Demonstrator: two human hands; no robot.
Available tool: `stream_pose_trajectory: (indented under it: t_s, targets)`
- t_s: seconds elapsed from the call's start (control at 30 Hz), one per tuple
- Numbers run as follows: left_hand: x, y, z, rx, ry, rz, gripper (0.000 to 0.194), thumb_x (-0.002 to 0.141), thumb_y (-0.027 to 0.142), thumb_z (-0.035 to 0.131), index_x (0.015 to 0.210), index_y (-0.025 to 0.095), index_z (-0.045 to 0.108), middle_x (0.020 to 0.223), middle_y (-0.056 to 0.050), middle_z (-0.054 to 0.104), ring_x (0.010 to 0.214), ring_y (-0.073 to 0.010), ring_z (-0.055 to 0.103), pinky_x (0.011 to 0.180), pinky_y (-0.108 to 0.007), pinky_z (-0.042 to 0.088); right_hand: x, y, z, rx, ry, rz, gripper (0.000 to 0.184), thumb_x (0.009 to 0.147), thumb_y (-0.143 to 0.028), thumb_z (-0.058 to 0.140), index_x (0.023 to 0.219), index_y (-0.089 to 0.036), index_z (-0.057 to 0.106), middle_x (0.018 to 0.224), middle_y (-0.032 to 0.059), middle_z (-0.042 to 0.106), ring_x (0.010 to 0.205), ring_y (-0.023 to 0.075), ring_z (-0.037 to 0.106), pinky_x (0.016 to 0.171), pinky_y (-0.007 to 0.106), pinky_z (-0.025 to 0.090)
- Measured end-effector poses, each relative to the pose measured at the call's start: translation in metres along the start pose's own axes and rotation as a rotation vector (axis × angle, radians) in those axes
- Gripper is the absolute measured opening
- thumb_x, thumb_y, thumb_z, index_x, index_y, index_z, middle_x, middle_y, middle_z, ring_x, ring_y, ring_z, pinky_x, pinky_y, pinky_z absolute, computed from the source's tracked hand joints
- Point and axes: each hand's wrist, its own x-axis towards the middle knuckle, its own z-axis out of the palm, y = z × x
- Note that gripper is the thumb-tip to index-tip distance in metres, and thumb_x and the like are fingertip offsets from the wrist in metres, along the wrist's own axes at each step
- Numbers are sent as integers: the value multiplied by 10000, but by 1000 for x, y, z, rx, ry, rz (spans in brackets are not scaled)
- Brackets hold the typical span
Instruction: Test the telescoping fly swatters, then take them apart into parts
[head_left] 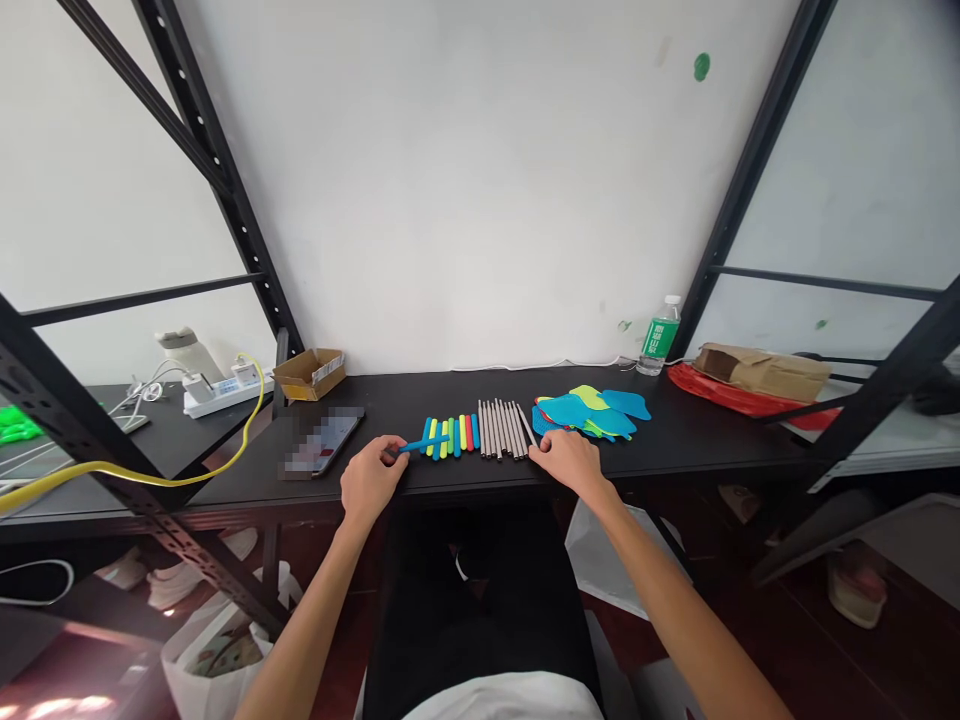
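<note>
My left hand [373, 478] is closed in a pinch on one end of a blue tube-like stick [424, 444], which points right across a row of short coloured sticks [455, 437]. That row has blue, yellow-green and red pieces lying side by side. Just right of it lie several thin grey rods [501, 430], lined up alongside each other. At their right end, my right hand [568, 460] has its fingers closed on the near end of a slanted grey rod [528, 424]. Beyond that hand is a loose pile of flat blue and yellow-green pieces [589, 410].
On the black table [420, 390], a phone [339, 440] and an open cardboard box [310, 375] lie at left. A water bottle [660, 337] stands back right near a brown package [761, 372]. A yellow cable [180, 481] crosses the left shelf post [217, 170].
</note>
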Motion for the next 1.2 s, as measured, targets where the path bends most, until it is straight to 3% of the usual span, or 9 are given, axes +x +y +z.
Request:
stream_pose_trajectory:
  t_s: [0.27, 0.53, 0.83, 1.1, 1.2]
  targets:
    - [0, 0, 0, 5, 1, 19, 211, 842, 410, 609, 996, 301, 703, 797, 31, 707, 774, -176, 655, 558, -246, 351, 2, 4, 1, -26, -25, -62, 319, 850, -371, 530, 574, -220, 584, 579, 38, 570, 587, 201, 579, 565, 274, 268]
    - [1, -1, 1, 2, -1, 18, 229, 859, 434, 596, 1000, 296, 712, 799, 28, 714, 773, -178, 660, 559, -239, 359, 11, 19, -5, 231, -119, -143, 390, 868, -414, 508, 545, -205, 567, 561, 24, 587, 556, 167, 543, 529, 260, 276]
    - [0, 0, 1, 17, -2, 20, 268, 875, 458, 577, 1015, 290, 731, 818, 10, 727, 777, -190, 667, 559, -241, 367, 23, 33, 1, 691, -169, -38, 379, 870, -441, 535, 624, -170, 636, 591, 35, 635, 505, 136, 543, 513, 238, 401]
    - [1, 0, 0, 50, -22, 30, 239, 870, 441, 587, 1022, 320, 727, 834, 34, 729, 800, -184, 668, 575, -251, 375, 22, 31, 6, 649, -128, -21, 380, 864, -472, 566, 657, -171, 668, 578, 31, 631, 522, 145, 570, 517, 234, 411]
    - [1, 0, 0, 62, -34, 28, 235, 866, 428, 586, 1032, 328, 719, 845, 39, 729, 802, -187, 664, 573, -251, 371, 23, 31, 6, 726, -146, -13, 386, 862, -486, 577, 677, -161, 673, 603, 31, 634, 515, 129, 546, 508, 228, 400]
